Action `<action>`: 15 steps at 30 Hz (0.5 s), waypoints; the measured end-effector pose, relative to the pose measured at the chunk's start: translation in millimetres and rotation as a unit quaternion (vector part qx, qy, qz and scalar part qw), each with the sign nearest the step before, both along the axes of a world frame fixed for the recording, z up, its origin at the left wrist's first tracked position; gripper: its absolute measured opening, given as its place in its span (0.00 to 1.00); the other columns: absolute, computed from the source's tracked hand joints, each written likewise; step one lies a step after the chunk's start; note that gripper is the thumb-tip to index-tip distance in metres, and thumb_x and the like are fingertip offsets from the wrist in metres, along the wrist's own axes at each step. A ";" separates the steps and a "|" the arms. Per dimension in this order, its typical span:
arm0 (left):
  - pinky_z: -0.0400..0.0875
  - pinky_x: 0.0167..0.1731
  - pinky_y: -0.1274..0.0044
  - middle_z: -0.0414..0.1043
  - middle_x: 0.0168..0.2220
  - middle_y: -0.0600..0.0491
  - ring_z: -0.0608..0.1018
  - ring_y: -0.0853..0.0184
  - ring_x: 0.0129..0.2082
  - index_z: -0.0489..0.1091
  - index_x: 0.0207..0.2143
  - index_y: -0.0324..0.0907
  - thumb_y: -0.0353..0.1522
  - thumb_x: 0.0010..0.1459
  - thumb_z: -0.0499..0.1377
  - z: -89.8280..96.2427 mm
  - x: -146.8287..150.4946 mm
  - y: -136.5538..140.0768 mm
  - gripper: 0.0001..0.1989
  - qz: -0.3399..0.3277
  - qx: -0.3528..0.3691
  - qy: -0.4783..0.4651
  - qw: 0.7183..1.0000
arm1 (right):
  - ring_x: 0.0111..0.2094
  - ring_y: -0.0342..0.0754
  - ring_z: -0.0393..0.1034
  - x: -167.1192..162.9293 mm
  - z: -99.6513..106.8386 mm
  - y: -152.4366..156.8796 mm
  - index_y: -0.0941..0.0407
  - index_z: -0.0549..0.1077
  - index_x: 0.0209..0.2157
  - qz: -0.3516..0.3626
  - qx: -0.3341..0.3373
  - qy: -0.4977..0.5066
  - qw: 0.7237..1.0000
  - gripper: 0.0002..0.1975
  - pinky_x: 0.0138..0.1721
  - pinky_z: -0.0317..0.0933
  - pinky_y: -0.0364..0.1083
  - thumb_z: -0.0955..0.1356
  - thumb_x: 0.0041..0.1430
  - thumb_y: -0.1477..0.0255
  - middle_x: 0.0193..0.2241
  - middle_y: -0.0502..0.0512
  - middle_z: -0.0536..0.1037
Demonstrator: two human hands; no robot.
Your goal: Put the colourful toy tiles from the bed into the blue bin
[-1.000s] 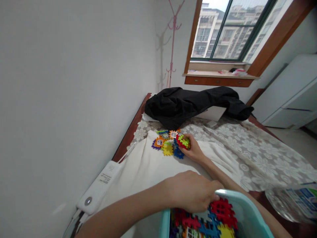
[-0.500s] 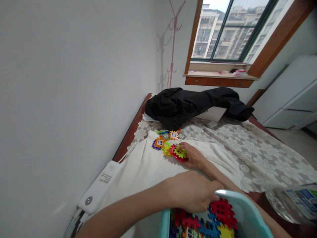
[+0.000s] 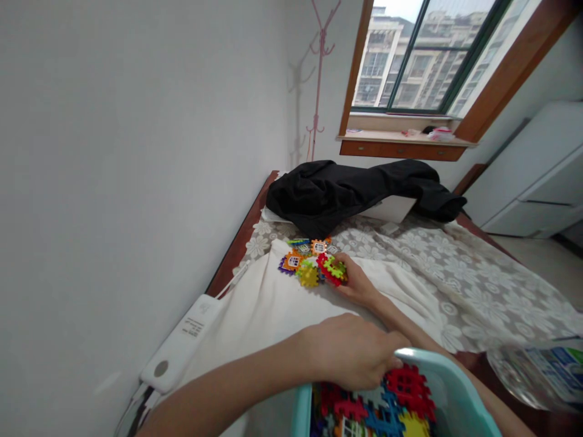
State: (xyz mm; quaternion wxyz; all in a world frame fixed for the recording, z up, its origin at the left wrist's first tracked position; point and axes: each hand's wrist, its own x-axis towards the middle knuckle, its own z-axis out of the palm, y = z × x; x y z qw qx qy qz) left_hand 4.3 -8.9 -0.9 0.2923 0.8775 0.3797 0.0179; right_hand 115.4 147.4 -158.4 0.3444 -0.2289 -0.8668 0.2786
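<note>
My left hand point(image 3: 350, 351) is closed over the rim of a light blue plastic basket point(image 3: 460, 376), close to me. Inside it lie red, blue and yellow interlocking plastic building blocks point(image 3: 410, 388). Farther out, my right hand point(image 3: 357, 280) grips a few red and lime-green interlocking blocks point(image 3: 331, 268) above the white cloth. Beside them on the cloth are a yellow block point(image 3: 308, 275) and an orange window block point(image 3: 292, 261) on a purple one. Another orange-and-white window block point(image 3: 319, 246) lies just behind.
A black garment point(image 3: 346, 188) is spread over a white box at the far end. A white power strip point(image 3: 180, 343) with cables lies along the wall at left. A clear plastic package point(image 3: 537, 370) stands at right. A pink coat rack point(image 3: 320, 79) is in the corner.
My right hand has gathered the red and green blocks and raised them slightly off the pile, tilting them. My left hand stays on the basket rim.
</note>
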 end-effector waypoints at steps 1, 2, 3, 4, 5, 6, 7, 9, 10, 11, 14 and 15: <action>0.71 0.30 0.68 0.82 0.43 0.42 0.84 0.50 0.39 0.67 0.59 0.45 0.40 0.70 0.48 0.6 -0.1 0.0 0.20 -0.001 -0.001 0.002 1.000 | 0.49 0.57 0.74 -1.4 1.3 -1.3 0.50 0.64 0.50 0.016 0.013 -0.014 1.000 0.20 0.49 0.70 0.55 0.72 0.58 0.69 0.51 0.59 0.76; 0.71 0.30 0.68 0.82 0.43 0.42 0.84 0.50 0.39 0.67 0.59 0.45 0.40 0.70 0.48 1.3 -0.2 0.1 0.20 -0.002 -0.001 0.004 1.000 | 0.51 0.58 0.73 -2.5 2.4 -2.3 0.50 0.64 0.50 0.030 0.024 -0.023 0.999 0.20 0.52 0.69 0.56 0.72 0.58 0.70 0.52 0.60 0.75; 0.71 0.31 0.68 0.82 0.43 0.42 0.84 0.50 0.40 0.67 0.59 0.45 0.40 0.70 0.48 2.0 -0.3 0.1 0.20 -0.003 -0.002 0.005 1.000 | 0.53 0.58 0.72 -3.3 3.2 -2.8 0.50 0.65 0.50 0.042 0.033 -0.030 0.998 0.21 0.54 0.68 0.57 0.72 0.58 0.71 0.53 0.61 0.75; 0.71 0.31 0.68 0.82 0.44 0.42 0.84 0.50 0.40 0.67 0.59 0.45 0.39 0.70 0.48 2.7 -0.4 0.2 0.20 -0.004 -0.003 0.005 1.000 | 0.55 0.59 0.72 -3.8 3.8 -2.9 0.50 0.65 0.51 0.053 0.039 -0.037 0.997 0.21 0.55 0.67 0.57 0.72 0.57 0.72 0.54 0.61 0.74; 0.71 0.31 0.68 0.82 0.44 0.42 0.84 0.50 0.40 0.67 0.59 0.45 0.39 0.70 0.48 3.4 -0.5 0.3 0.20 -0.006 -0.004 0.006 1.000 | 0.55 0.59 0.71 -3.9 4.1 -2.7 0.50 0.65 0.51 0.063 0.040 -0.044 0.996 0.22 0.56 0.67 0.57 0.72 0.57 0.72 0.55 0.62 0.74; 0.72 0.31 0.68 0.82 0.44 0.42 0.84 0.50 0.40 0.67 0.59 0.44 0.39 0.70 0.48 3.9 -0.6 0.4 0.20 -0.006 -0.005 0.006 1.000 | 0.55 0.58 0.71 -3.7 4.4 -2.2 0.49 0.65 0.51 0.072 0.039 -0.050 0.995 0.22 0.56 0.68 0.57 0.72 0.57 0.73 0.55 0.62 0.74; 0.72 0.32 0.68 0.82 0.44 0.42 0.84 0.50 0.40 0.67 0.58 0.44 0.39 0.70 0.48 4.2 -0.7 0.4 0.20 -0.007 -0.005 0.006 1.000 | 0.55 0.58 0.72 -3.3 4.6 -1.5 0.49 0.64 0.51 0.078 0.037 -0.057 0.995 0.22 0.55 0.68 0.57 0.72 0.57 0.73 0.56 0.61 0.74; 0.72 0.31 0.67 0.82 0.44 0.42 0.84 0.49 0.40 0.67 0.59 0.45 0.39 0.70 0.48 4.1 -0.9 0.4 0.20 -0.009 -0.005 0.004 1.000 | 0.55 0.57 0.72 -2.4 5.1 -0.1 0.49 0.64 0.51 0.087 0.038 -0.066 0.993 0.22 0.54 0.69 0.56 0.72 0.57 0.73 0.56 0.61 0.73; 0.72 0.31 0.67 0.82 0.44 0.42 0.84 0.49 0.40 0.66 0.59 0.45 0.39 0.70 0.48 3.8 -0.9 0.3 0.20 -0.010 -0.003 0.003 1.000 | 0.54 0.58 0.72 -2.0 5.5 0.4 0.49 0.64 0.51 0.089 0.043 -0.070 0.993 0.22 0.54 0.69 0.56 0.72 0.57 0.74 0.56 0.62 0.73; 0.72 0.31 0.67 0.82 0.44 0.42 0.84 0.49 0.40 0.66 0.60 0.45 0.39 0.70 0.48 3.4 -0.9 0.2 0.20 -0.009 -0.001 0.002 1.000 | 0.54 0.58 0.72 -1.8 5.9 0.8 0.50 0.64 0.51 0.090 0.051 -0.073 0.992 0.23 0.54 0.69 0.57 0.72 0.56 0.74 0.56 0.62 0.73; 0.71 0.30 0.67 0.82 0.43 0.42 0.84 0.48 0.39 0.67 0.60 0.46 0.40 0.70 0.48 2.2 -0.7 -0.3 0.21 -0.003 0.003 0.005 1.000 | 0.54 0.59 0.72 -2.0 6.8 0.9 0.50 0.66 0.51 0.080 0.072 -0.077 0.991 0.24 0.54 0.69 0.58 0.72 0.53 0.76 0.55 0.63 0.74; 0.71 0.30 0.67 0.82 0.43 0.42 0.84 0.48 0.39 0.67 0.59 0.45 0.40 0.70 0.48 2.0 -0.6 -0.5 0.21 -0.003 0.005 0.004 1.000 | 0.54 0.60 0.72 -2.3 7.0 0.6 0.50 0.66 0.50 0.077 0.073 -0.074 0.992 0.24 0.54 0.69 0.58 0.73 0.52 0.76 0.54 0.63 0.74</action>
